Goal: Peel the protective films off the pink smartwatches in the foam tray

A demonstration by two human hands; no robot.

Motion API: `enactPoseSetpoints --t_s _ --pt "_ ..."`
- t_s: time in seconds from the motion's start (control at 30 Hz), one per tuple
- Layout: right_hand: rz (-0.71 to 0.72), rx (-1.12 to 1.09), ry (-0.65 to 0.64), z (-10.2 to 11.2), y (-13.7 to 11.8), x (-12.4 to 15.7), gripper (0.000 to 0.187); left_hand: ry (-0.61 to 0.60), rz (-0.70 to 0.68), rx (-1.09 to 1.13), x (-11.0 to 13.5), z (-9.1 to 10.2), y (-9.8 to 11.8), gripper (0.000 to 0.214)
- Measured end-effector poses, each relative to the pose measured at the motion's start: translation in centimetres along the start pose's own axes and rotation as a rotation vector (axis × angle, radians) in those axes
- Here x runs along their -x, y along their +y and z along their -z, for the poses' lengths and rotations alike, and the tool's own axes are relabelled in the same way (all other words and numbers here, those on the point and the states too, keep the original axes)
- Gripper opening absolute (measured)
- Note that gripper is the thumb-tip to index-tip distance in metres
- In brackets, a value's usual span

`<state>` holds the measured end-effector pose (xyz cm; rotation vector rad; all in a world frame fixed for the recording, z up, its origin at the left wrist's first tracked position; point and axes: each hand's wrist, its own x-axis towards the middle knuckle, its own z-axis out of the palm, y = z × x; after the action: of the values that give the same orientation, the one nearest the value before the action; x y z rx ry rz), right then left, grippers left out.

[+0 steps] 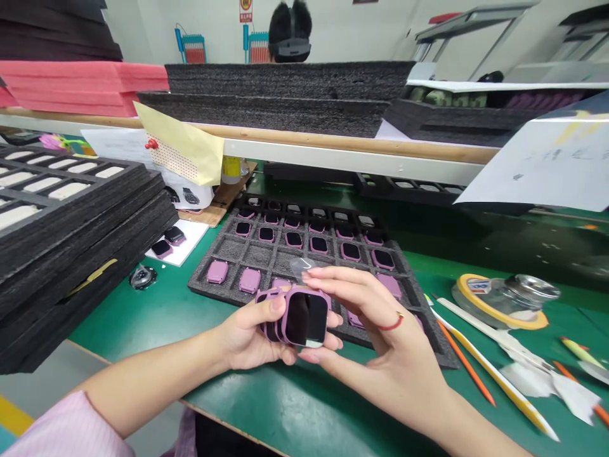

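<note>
My left hand [252, 336] is closed around a small stack of purple smartwatch bodies, the front one [304, 317] turned with its dark glossy screen towards me. My right hand [371, 311] curves about this front watch, its thumb at the lower edge and other fingers at the top and right side. A piece of clear film [302, 266] shows at the right index fingertip; how it is held is not plain. Behind both hands lies a black foam tray [204, 282] with rows of purple watches, some screen up, others showing plain purple backs [250, 279]. Several of its pockets hold nothing.
Stacked black foam trays [109, 247] stand at the left, near loose watches on white paper [188, 244]. At right lie a tape roll [528, 317] around a glass jar, pencils [469, 362], tweezers and crumpled tissue. A shelf [333, 152] crosses above the green bench.
</note>
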<state>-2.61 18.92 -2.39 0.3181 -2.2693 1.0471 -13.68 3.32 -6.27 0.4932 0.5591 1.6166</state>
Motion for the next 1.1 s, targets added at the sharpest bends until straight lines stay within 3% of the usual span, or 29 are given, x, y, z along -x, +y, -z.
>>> enactPoseSetpoints --t_s 0.17,0.27,0.37,0.43,0.53,0.63,0.8,1.0,1.1 --pt "0.029 0.019 -0.008 0.0 -0.3 0.0 0.051 -0.019 -0.036 -0.007 0.0 -0.1 -0.1 0.049" --pt "0.006 -0.069 0.009 0.0 -0.2 0.1 0.062 -0.012 -0.057 -0.003 0.0 -0.2 0.0 0.048" --pt "0.010 -0.153 0.238 0.5 -0.1 0.3 0.051 -0.023 -0.087 0.047 -0.2 -0.2 -0.1 0.045" --pt "0.095 -0.059 0.324 1.3 -0.1 0.6 0.045 -0.053 -0.092 0.074 -0.2 -0.2 -0.1 0.044" --pt "0.226 0.105 0.128 2.5 -0.4 1.3 0.042 -0.045 -0.081 0.094 -0.2 -0.2 -0.2 0.046" --pt "0.219 0.164 -0.008 2.9 -1.0 2.1 0.038 0.039 -0.064 0.107 -0.1 -0.3 -0.2 0.046" --pt "0.257 0.228 -0.069 2.4 -1.5 2.6 0.039 0.098 -0.048 0.085 0.0 -0.5 0.0 0.051" --pt "0.409 0.335 -0.036 1.4 -0.9 0.8 0.030 0.148 -0.066 0.076 0.0 -0.6 -0.1 0.048" --pt "0.308 0.337 -0.012 0.4 -0.6 0.3 0.045 0.160 -0.097 0.041 -0.2 -0.8 -0.4 0.041"
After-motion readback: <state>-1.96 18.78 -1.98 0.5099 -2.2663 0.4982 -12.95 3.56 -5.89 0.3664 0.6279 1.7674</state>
